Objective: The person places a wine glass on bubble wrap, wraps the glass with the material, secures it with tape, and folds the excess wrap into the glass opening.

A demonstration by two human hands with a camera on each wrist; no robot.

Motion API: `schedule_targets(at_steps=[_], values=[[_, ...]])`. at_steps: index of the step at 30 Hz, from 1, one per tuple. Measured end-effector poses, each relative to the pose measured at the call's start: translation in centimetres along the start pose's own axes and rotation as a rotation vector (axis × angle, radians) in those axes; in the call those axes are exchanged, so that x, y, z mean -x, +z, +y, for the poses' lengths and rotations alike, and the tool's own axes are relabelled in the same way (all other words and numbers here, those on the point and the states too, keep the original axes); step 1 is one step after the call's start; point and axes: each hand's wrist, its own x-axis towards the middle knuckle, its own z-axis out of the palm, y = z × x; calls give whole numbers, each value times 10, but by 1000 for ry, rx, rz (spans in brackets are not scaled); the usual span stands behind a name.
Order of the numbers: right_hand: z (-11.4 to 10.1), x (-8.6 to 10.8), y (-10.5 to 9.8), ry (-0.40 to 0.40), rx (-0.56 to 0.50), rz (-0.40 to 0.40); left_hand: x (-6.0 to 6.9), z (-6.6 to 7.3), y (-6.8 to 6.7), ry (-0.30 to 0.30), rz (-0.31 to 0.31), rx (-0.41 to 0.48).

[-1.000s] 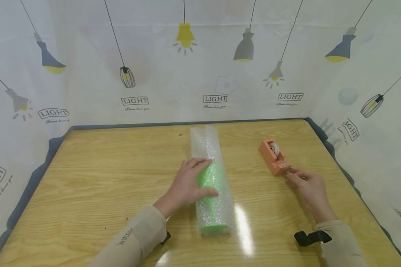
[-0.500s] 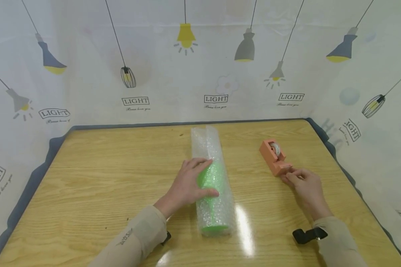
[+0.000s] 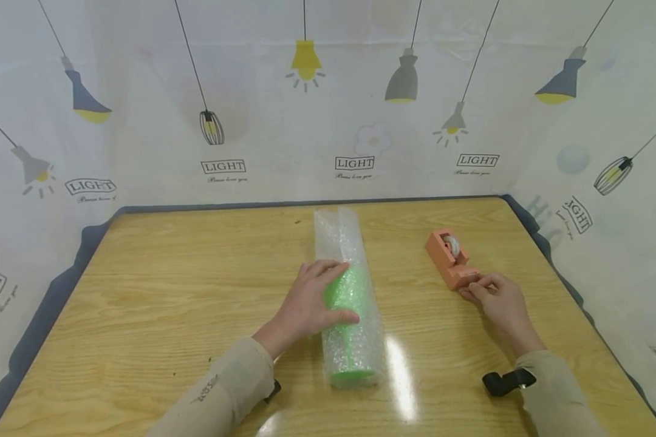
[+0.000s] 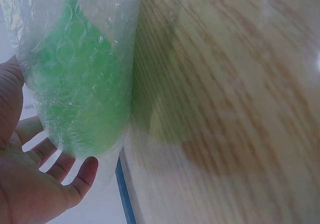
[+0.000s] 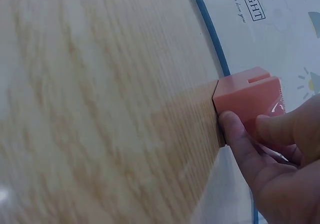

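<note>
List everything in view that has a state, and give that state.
Bubble wrap: rolled around the green object, lying on the table.
Green object: wrapped, showing through.
Tape dispenser: upright, tape roll loaded.
Left hand: resting on the bubble wrap.
Right hand: touching the tape dispenser's front end.

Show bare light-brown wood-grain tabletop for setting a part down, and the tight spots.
Widest: tabletop between its left edge and the long green bundle in clear bubble wrap, beyond the beige left sleeve. Narrower: strip between bundle and blocky coral tape dispenser. Tight: left hand on the bundle; right hand at the dispenser's near end.
</note>
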Motion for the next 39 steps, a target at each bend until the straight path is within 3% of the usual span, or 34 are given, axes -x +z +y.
schedule_targets(at_steps=[10,20,30,39], values=[[4,-6,-4,-21,85,-16,-1,-2,1,24,7,-21],[6,-7,-8,-53,95,-39,1,1,0,16,2,-10],[5,-8,-13,-124,242,-28,0,0,0,17,3,1],[8,-6,-16,-113,140,-84,1,2,-1,15,4,-1]])
